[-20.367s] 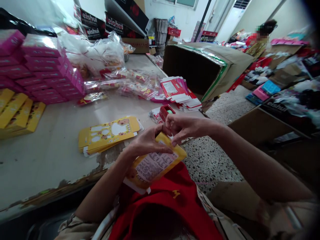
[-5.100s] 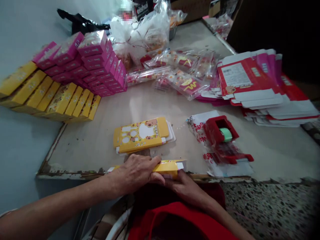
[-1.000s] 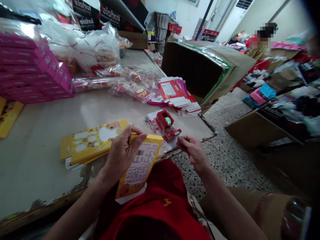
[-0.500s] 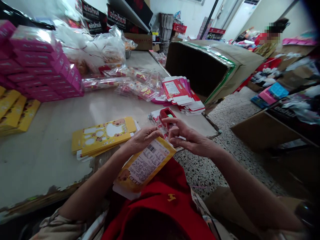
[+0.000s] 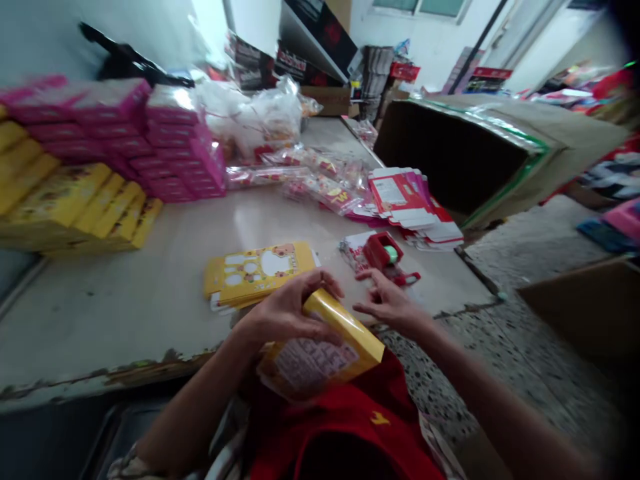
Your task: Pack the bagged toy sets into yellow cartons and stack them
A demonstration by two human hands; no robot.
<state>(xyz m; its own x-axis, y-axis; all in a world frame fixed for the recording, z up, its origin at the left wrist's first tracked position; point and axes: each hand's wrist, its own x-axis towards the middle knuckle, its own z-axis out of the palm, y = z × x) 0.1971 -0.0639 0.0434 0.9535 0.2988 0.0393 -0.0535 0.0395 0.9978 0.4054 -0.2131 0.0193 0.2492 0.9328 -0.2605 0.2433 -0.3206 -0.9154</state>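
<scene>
My left hand (image 5: 295,308) is wrapped round a yellow cardboard box (image 5: 357,337) held tilted over my lap. Its printed label panel faces up towards me, and a smooth yellow side catches the light. Just right of the box is my right hand (image 5: 385,303), its fingers apart and nothing in them. Beyond that hand, a small red holder with a pale green round piece inside (image 5: 383,252) sits on the table. Flat yellow cartons (image 5: 260,270) lie stacked behind my left hand.
Filled yellow boxes (image 5: 65,200) and pink boxes (image 5: 170,147) are piled at the left. Plastic-wrapped packets (image 5: 320,180) and flat red cartons (image 5: 410,200) lie farther back. A large open cardboard carton (image 5: 540,147) stands beyond the table's right edge.
The box has gone from a flatter shape to an opened-out one with a side showing. My left hand has shifted its grip round it, and my right hand has drawn away. The view has swung left.
</scene>
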